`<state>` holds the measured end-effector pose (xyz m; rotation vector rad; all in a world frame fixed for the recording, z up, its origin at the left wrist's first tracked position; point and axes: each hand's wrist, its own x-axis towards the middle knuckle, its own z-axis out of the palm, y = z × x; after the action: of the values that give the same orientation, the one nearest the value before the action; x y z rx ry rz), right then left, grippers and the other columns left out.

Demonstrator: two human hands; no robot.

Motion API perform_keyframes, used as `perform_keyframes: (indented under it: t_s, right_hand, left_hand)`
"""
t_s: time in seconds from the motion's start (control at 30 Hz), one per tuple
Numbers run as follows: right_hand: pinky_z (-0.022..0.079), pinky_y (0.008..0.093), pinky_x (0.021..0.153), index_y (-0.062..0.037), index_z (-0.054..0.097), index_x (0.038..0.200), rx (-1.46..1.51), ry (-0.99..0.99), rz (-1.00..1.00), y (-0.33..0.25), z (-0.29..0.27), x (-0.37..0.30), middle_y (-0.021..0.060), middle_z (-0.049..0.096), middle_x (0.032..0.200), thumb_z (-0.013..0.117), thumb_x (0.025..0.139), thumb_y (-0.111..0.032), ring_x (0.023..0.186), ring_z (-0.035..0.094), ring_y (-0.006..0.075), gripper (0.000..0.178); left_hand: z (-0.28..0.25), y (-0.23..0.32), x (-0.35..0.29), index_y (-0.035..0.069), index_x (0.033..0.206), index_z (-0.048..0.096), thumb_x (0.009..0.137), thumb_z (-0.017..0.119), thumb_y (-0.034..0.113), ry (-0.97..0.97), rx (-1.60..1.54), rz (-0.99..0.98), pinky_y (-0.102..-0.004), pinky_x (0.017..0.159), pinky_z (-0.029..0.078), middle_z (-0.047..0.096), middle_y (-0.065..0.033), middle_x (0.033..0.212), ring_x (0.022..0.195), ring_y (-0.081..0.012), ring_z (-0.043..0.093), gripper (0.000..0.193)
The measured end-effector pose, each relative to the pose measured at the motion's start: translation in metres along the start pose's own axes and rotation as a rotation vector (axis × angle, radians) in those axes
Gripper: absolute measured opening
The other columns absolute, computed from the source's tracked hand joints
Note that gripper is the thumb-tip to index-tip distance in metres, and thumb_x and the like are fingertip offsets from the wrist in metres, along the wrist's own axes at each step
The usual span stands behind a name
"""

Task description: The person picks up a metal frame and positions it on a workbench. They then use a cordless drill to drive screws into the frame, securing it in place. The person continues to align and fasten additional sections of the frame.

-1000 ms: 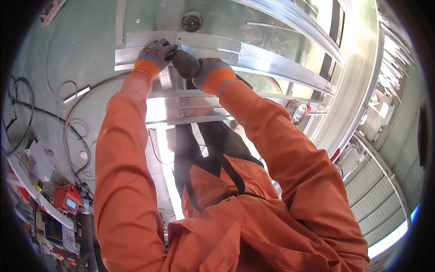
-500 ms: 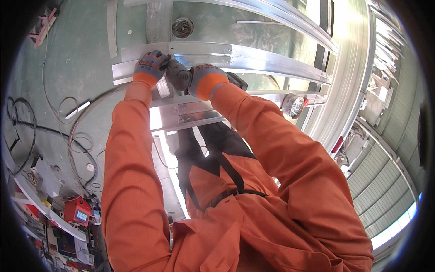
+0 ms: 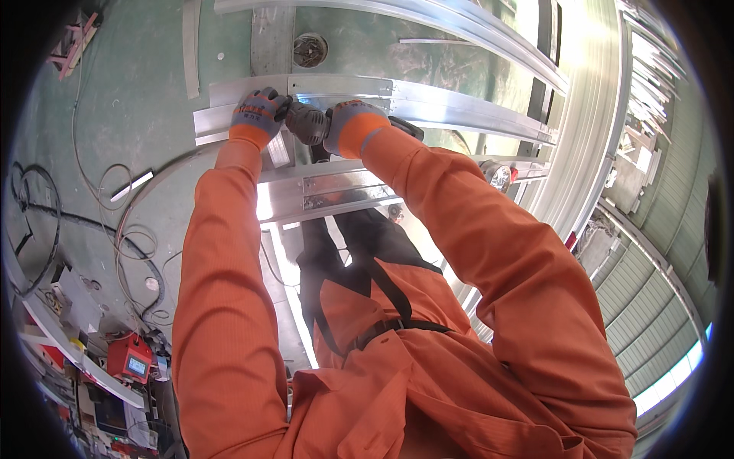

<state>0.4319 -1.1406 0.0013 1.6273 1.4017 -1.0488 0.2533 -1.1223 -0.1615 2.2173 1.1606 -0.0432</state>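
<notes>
Gripping a dark power tool (image 3: 308,125) with the right hand (image 3: 348,126), gloved fingers wrapped tight around its body, tool nose pointing toward the fingertips of the other glove. Pressing down with the left hand (image 3: 258,115), fingers spread fairly wide and lying flat on a long aluminium rail (image 3: 428,103), nothing clasped inside them. Working just beside each other, the two gloves almost touching across the tool. Stretching away beyond the right fingers, the rail running toward a second, brighter rail (image 3: 474,30) farther out. Sitting nearer the body than both sets of fingers, a flat metal bracket plate (image 3: 336,191) crossing under the wrists. Lying well apart to the left of the left fingers, loose cables (image 3: 134,237) on the green floor (image 3: 122,99).
</notes>
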Motion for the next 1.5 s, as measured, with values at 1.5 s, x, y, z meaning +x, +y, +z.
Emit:
perform_keyframes:
  t_s: [1.5]
  right_hand:
    - [0.054,0.0417,0.096,-0.0033,0.069,0.115,-0.105,0.032,-0.034,0.011,0.005,0.01,0.0192,0.069,0.12,0.057,0.086,-0.031,0.114,0.066,0.0352,0.042]
  left_hand:
    - [-0.002,0.002,-0.001,0.023,0.116,0.07,0.088,0.068,0.025,-0.024,-0.011,0.01,-0.043,0.093,0.054,0.063,-0.0042,0.114,0.107,-0.0306,0.061,0.029]
